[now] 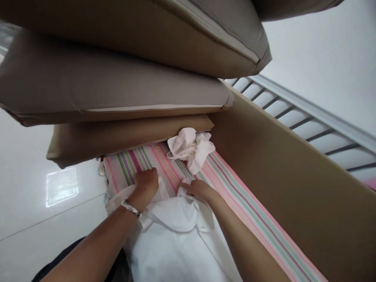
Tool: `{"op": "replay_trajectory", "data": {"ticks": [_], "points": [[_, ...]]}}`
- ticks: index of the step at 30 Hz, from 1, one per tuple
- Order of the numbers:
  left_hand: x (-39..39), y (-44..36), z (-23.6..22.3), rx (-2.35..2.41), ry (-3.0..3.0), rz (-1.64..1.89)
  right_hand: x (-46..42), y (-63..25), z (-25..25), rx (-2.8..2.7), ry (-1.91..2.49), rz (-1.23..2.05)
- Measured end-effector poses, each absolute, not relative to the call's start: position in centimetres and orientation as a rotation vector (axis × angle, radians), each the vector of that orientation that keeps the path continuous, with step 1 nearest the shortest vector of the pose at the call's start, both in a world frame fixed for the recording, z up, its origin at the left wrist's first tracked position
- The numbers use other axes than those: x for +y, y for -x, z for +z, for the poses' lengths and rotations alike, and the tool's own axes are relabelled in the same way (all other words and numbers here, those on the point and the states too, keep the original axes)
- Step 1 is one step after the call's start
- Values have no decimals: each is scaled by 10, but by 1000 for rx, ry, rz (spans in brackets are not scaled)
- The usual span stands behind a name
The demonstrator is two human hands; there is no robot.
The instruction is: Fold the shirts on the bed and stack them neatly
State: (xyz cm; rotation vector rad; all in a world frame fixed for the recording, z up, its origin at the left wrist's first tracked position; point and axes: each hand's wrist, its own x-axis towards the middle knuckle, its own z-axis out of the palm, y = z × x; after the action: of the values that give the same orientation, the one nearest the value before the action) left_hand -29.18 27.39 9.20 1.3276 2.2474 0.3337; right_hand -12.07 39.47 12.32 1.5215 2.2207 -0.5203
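Observation:
A white garment (173, 243) with folded flaps, perhaps a shirt, lies spread over the striped mattress (252, 196). My left hand (147, 184), with a patterned band at its wrist, is closed at the garment's left upper part; white fabric shows beside and below the fingers. At the upper right edge, my right hand (201, 189) pinches a bunched fold of the same garment. Just beyond the hands rests a crumpled pale cloth piece (192, 149) with gathered edges and a thin loop; neither hand touches it.
Large brown cushions (117, 84) are stacked across the far end, overhanging the mattress. A tall brown side panel (293, 172) bounds the right, with a slatted rail (305, 117) behind it. Glossy tiled floor (44, 211) lies left.

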Motion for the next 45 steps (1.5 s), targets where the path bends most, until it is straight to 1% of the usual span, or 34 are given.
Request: {"op": "replay_trajectory", "data": {"ticks": [3, 6, 9, 12, 14, 17, 22, 24, 31, 33, 36, 38, 41, 45], "points": [[275, 291, 94, 2199, -1365, 403, 397, 126, 114, 2296, -1560, -517], [275, 291, 92, 1967, -1342, 677, 400, 124, 125, 2403, -1520, -644], [276, 292, 92, 1652, -1279, 874, 400, 122, 143, 2416, -1505, -1050], [276, 294, 97, 1549, -1273, 937, 400, 124, 154, 2274, -1544, -1460], [275, 296, 102, 1507, -1278, 981, 400, 126, 158, 2234, -1551, -1597], [274, 301, 106, 1465, -1274, 1019, 403, 126, 161, 2242, -1450, -1770], [274, 305, 104, 1712, -1299, 1029, 407, 124, 162, 2280, -1490, -1564], [276, 304, 102, 1805, -1288, 1001, 406, 123, 162, 2317, -1493, -1538], [281, 298, 99, 1672, -1308, 1045, 403, 130, 162, 2334, -1503, -1319], [282, 298, 99, 1695, -1341, 1031, 404, 137, 158, 2342, -1457, -1123], [282, 299, 99, 1728, -1382, 996, 407, 152, 148, 2400, -1340, -686], [281, 299, 100, 1753, -1407, 957, 411, 163, 141, 2459, -1274, -555], [280, 299, 100, 1801, -1434, 904, 414, 176, 134, 2539, -1147, -678], [285, 299, 91, 1830, -1530, 968, 420, 184, 115, 2570, -991, -926]]}}
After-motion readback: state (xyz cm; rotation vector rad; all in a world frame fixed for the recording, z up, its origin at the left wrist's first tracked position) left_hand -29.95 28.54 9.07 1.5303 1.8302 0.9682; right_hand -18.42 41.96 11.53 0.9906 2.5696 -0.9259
